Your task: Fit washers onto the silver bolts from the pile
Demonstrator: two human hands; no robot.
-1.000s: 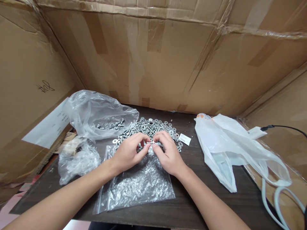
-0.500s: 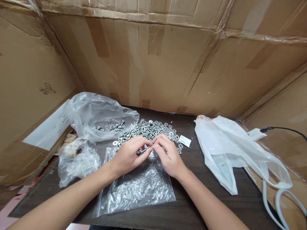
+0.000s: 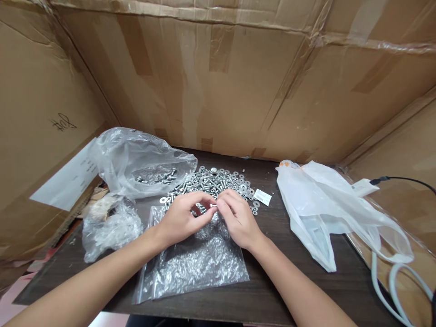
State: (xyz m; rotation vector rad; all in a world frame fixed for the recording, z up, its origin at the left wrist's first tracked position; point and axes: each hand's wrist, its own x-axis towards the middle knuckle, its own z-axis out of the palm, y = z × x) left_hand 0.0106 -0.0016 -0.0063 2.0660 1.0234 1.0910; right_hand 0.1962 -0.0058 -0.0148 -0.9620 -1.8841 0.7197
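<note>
My left hand [image 3: 185, 215] and my right hand [image 3: 237, 217] meet at the fingertips in the middle, pinching a small shiny metal piece between them. The piece is mostly hidden, and its exact shape cannot be made out. Just beyond the hands lies a pile of bolts and washers [image 3: 207, 180] on the dark table [image 3: 282, 254]. A flat clear zip bag [image 3: 200, 268] lies under and in front of the hands.
An open clear bag [image 3: 119, 159] with some bolts in it lies at the back left, above a crumpled plastic bundle [image 3: 114, 229]. A white label [image 3: 262, 197] lies right of the pile. A white bag [image 3: 306, 200] and cable [image 3: 391, 290] are further right. Cardboard walls [image 3: 190, 81] enclose the table.
The view has tilted and shifted slightly. Both hands stay together over the bag, with only a small change in the fingers around the metal piece.
</note>
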